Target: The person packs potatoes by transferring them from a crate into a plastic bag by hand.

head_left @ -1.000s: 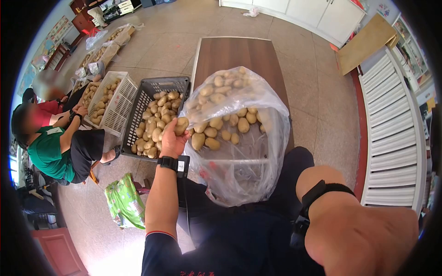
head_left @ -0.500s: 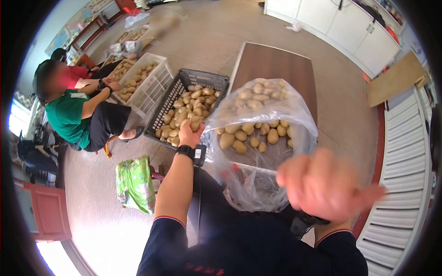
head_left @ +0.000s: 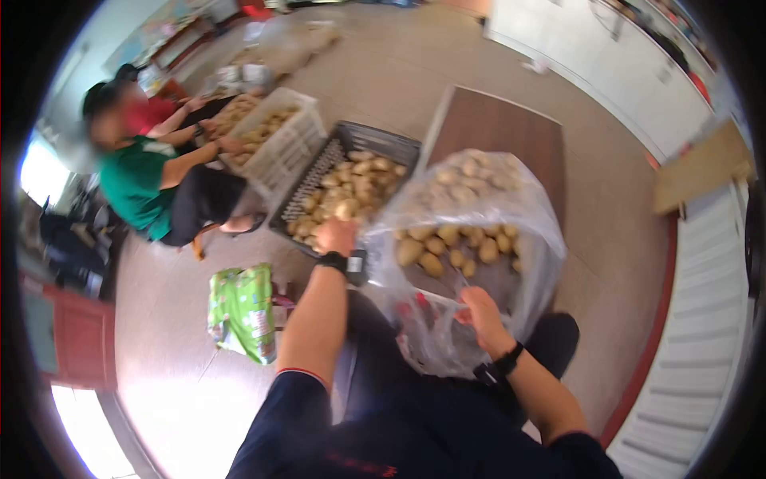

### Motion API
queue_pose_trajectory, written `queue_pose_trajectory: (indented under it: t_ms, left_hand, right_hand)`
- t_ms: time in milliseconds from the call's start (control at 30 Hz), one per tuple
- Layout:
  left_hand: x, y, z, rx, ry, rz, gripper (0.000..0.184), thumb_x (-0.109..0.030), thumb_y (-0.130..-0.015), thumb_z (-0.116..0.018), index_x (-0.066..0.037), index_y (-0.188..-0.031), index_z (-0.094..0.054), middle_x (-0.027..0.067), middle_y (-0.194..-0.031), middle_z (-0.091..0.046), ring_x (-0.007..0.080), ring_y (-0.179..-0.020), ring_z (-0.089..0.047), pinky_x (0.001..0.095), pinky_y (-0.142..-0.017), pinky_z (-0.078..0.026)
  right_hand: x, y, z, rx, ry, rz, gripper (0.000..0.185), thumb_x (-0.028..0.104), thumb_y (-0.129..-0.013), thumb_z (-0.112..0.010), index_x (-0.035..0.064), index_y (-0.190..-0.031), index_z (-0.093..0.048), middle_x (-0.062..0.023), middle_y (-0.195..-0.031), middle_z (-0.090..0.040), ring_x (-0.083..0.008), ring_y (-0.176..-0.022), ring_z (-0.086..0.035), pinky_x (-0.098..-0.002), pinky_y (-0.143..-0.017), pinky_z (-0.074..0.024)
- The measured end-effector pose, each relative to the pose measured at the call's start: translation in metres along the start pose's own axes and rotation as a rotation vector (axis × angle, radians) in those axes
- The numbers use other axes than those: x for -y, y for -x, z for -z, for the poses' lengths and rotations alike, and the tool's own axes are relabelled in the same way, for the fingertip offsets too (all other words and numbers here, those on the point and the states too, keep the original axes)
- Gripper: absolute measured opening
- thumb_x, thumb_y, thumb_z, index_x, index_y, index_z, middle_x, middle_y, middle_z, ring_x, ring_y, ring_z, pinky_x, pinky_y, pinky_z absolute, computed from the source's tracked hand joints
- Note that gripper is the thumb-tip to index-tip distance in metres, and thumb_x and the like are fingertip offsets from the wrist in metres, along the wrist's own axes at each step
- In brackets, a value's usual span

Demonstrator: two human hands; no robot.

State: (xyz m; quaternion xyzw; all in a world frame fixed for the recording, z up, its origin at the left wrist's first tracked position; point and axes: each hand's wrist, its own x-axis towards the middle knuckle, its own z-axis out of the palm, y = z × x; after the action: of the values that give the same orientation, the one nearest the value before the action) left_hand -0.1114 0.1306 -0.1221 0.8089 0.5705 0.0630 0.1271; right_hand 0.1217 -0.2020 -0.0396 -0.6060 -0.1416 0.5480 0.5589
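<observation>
My left hand [head_left: 337, 236] is over the near end of a black plastic crate [head_left: 281, 203] full of potatoes [head_left: 359, 177]. Its fingers are closed round a pale potato [head_left: 345, 210], partly hidden and blurred. At the near rim of a clear plastic bag [head_left: 546, 275] is my right hand [head_left: 483, 319], its fingers pinched together. A thin shape shows by its fingertips, too blurred to name. Inside the bag, on a brown board, lie several loose potatoes [head_left: 459, 246]; more show through the plastic at the back.
A person in a green top [head_left: 137, 188] sits at the left beside a white crate [head_left: 302, 144] of potatoes, another person beyond. A green patterned bag [head_left: 242, 313] stands on the floor. A brown-topped table [head_left: 499, 120] is ahead, a white radiator [head_left: 690, 335] at right.
My right hand has come down and left from in front of the camera to the bag's rim, its fingers now pinched. My left hand has turned over, palm less visible. The view has shifted slightly.
</observation>
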Motion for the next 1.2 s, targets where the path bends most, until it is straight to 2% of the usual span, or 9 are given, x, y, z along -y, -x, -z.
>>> queue_pose_trajectory:
  t_ms: [33, 100, 167, 200, 300, 500, 633, 700, 1200]
  left_hand:
    - [-0.005, 0.004, 0.003, -0.003, -0.226, -0.058, 0.034, -0.037, -0.091, -0.055, -0.005, -0.092, -0.065, 0.0115, -0.093, -0.065, 0.0277, -0.082, -0.064, 0.0413, -0.076, -0.052]
    - [-0.02, 0.008, 0.008, -0.074, 0.197, 0.079, 0.024, -0.029, -0.091, -0.056, -0.006, -0.092, -0.062, 0.0104, -0.088, -0.062, 0.026, -0.083, -0.063, 0.0395, -0.072, -0.052]
    - [-0.055, 0.02, 0.025, -0.243, 1.712, 0.517, 0.014, -0.02, -0.09, -0.056, -0.007, -0.093, -0.058, 0.0094, -0.082, -0.059, 0.0244, -0.084, -0.062, 0.0377, -0.069, -0.053]
    - [-0.071, 0.029, 0.037, -0.288, 1.96, 0.606, 0.01, -0.016, -0.09, -0.056, -0.007, -0.093, -0.057, 0.0088, -0.079, -0.057, 0.0236, -0.084, -0.061, 0.0368, -0.067, -0.053]
    - [-0.095, 0.032, 0.051, -0.067, 2.001, 0.634, 0.017, -0.016, -0.091, -0.052, -0.004, -0.103, -0.052, 0.0119, -0.099, -0.053, 0.0266, -0.087, -0.058, 0.0414, -0.069, -0.053]
    - [-0.132, 0.051, 0.061, 0.053, 1.904, 0.504, 0.025, -0.022, -0.092, -0.053, -0.004, -0.109, -0.054, 0.0088, -0.098, -0.054, 0.0228, -0.075, -0.061, 0.0375, -0.062, -0.056]
    - [-0.138, 0.054, 0.061, 0.097, 1.823, 0.474, 0.021, -0.021, -0.091, -0.052, -0.005, -0.103, -0.055, 0.0059, -0.09, -0.055, 0.0197, -0.068, -0.061, 0.0358, -0.056, -0.055]
    - [-0.138, 0.054, 0.061, 0.172, 1.764, 0.439, 0.026, -0.022, -0.094, -0.054, -0.002, -0.11, -0.051, 0.0104, -0.101, -0.054, 0.0202, -0.07, -0.061, 0.0346, -0.058, -0.056]
    - [-0.131, 0.053, 0.066, 0.242, 1.781, 0.445, 0.028, -0.023, -0.093, -0.055, -0.004, -0.113, -0.051, 0.0092, -0.104, -0.054, 0.0207, -0.076, -0.061, 0.0356, -0.062, -0.056]
  right_hand:
    - [-0.006, -0.004, 0.005, -0.008, 0.048, 0.03, 0.024, 0.025, -0.093, -0.059, 0.008, -0.109, -0.056, -0.0036, -0.095, -0.058, -0.0138, -0.069, -0.057, -0.0302, -0.066, -0.0497]
    - [-0.014, -0.017, 0.014, 0.014, 0.161, 0.073, 0.027, 0.019, -0.09, -0.061, 0.0065, -0.114, -0.055, -0.002, -0.095, -0.058, -0.0112, -0.068, -0.055, -0.0286, -0.063, -0.0505]
    - [-0.011, -0.022, 0.017, 0.007, 0.373, 0.164, 0.031, 0.015, -0.09, -0.059, 0.0061, -0.119, -0.054, -0.0032, -0.097, -0.058, -0.0112, -0.07, -0.057, -0.0263, -0.061, -0.0491]
    - [-0.008, -0.03, 0.023, 0.024, 0.548, 0.225, 0.033, 0.012, -0.089, -0.059, 0.005, -0.12, -0.053, -0.0044, -0.1, -0.058, -0.0102, -0.075, -0.058, -0.0248, -0.06, -0.0478]
    - [0.013, -0.03, 0.009, -0.031, 0.862, 0.535, 0.039, 0.009, -0.082, -0.066, -0.0013, -0.117, -0.052, -0.0152, -0.108, -0.056, -0.0258, -0.092, -0.059, -0.0331, -0.077, -0.0501]
    - [0.009, -0.07, -0.001, -0.068, 1.181, 0.69, 0.051, 0.01, -0.074, -0.07, 0.0007, -0.12, -0.05, -0.0213, -0.119, -0.049, -0.039, -0.11, -0.05, -0.0437, -0.093, -0.0433]
    - [0.013, -0.078, -0.021, -0.105, 1.332, 0.759, 0.051, 0.011, -0.073, -0.071, 0.002, -0.119, -0.05, -0.0208, -0.121, -0.049, -0.0402, -0.112, -0.048, -0.0453, -0.095, -0.0419]
    - [0.023, -0.069, -0.038, -0.088, 1.38, 0.741, 0.051, 0.012, -0.073, -0.07, 0.0036, -0.119, -0.051, -0.0205, -0.121, -0.049, -0.0401, -0.112, -0.048, -0.0454, -0.095, -0.0432]
    - [0.036, -0.091, -0.084, 0.09, 1.595, 0.973, 0.051, 0.01, -0.078, -0.058, 0.0066, -0.128, -0.049, -0.0073, -0.13, -0.051, -0.0362, -0.108, -0.054, -0.0439, -0.086, -0.0488]
